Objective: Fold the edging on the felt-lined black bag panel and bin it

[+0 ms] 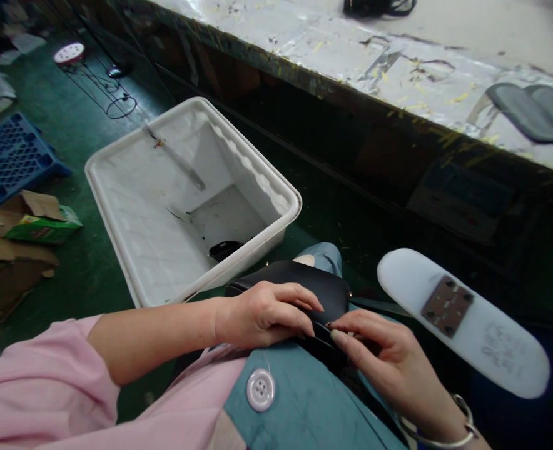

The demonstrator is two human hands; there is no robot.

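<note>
A black bag (307, 284) with a smooth, leather-like face rests on my lap, over teal cloth. My left hand (269, 312) lies across its near side, thumb and fingers closed on the black edge. From the right, my right hand (384, 350) pinches the same edge between thumb and forefinger, close to the left fingertips. A small metal fitting shows at the bag's right corner. The underside of the bag is hidden by my hands and clothing. A bangle circles my right wrist.
A large white bin (253, 156) stands just ahead, with a small black item (224, 250) at its bottom. To the right is a white rounded board (502, 350) with a brown plate. Grey oval pieces (525, 112) lie on the long worktable (323, 47). Left are a blue pallet (11, 153) and cardboard (9, 262).
</note>
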